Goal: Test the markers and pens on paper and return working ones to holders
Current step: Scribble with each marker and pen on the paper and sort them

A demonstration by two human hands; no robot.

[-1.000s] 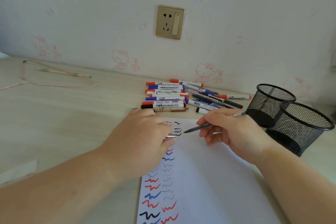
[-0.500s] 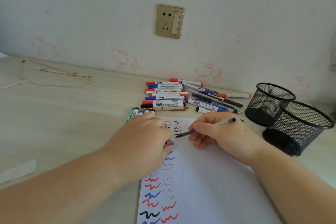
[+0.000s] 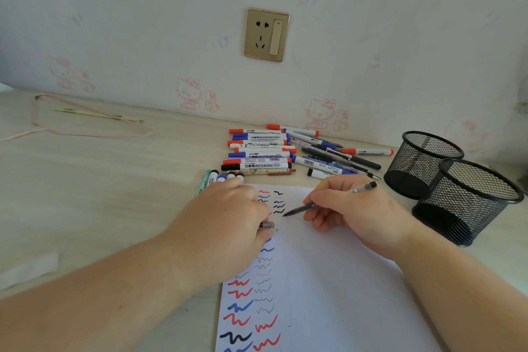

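A slim black gel pen with a clear upper barrel [image 3: 328, 199] is pinched in the fingers of the right hand [image 3: 353, 210], its tip resting on a white sheet of paper [image 3: 328, 280] just below a column of short black squiggles near the sheet's top edge. The left hand [image 3: 225, 226] lies curled on the paper's left side, closed around a small dark, translucent pen cap [image 3: 267, 225] that pokes out between its fingers. Rows of red, blue and black test scribbles [image 3: 248, 303] run down the left part of the sheet.

Behind the paper, a loose pile of whiteboard markers and pens with red, blue and black caps [image 3: 285, 151] lies flat on the pale wood-grain desk [image 3: 100, 194], close to the wall. A few more markers, among them a mint-green one [image 3: 204, 181], lie just beyond the left hand's knuckles.

To the right stand two black wire-mesh pen holders, the far holder [image 3: 423, 163] touching or nearly touching the near holder [image 3: 468, 200]; both are upright, with no pen showing above either rim. A gold-coloured wall socket with a switch [image 3: 267, 34] sits on the wall above the pile.
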